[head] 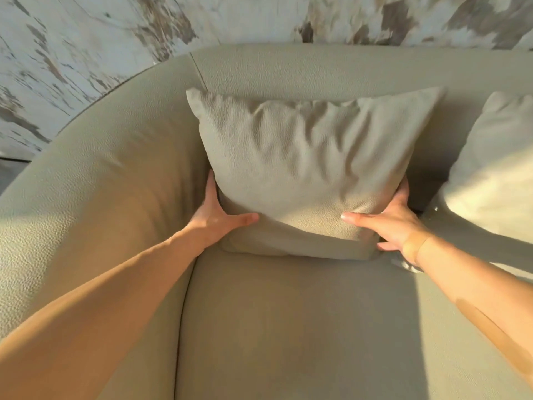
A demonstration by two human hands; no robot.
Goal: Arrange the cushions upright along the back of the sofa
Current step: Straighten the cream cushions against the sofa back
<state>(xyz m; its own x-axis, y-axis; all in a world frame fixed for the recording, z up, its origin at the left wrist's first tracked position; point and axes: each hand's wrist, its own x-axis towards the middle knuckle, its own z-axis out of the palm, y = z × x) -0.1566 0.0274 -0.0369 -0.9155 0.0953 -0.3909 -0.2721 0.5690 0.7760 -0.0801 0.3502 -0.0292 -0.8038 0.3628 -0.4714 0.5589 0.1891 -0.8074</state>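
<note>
A beige textured cushion [305,163] stands upright against the backrest of the beige sofa [317,70], near its left end. My left hand [219,217] grips the cushion's lower left side, thumb on the front and fingers behind. My right hand [389,220] grips the lower right side the same way. A second, paler cushion [496,168] leans upright against the backrest to the right, partly cut off by the frame edge.
The sofa's curved left armrest [95,183] wraps around beside the held cushion. The seat [288,327] spreads out in front of me. Behind the sofa is a wall [86,39] with a weathered white and brown pattern.
</note>
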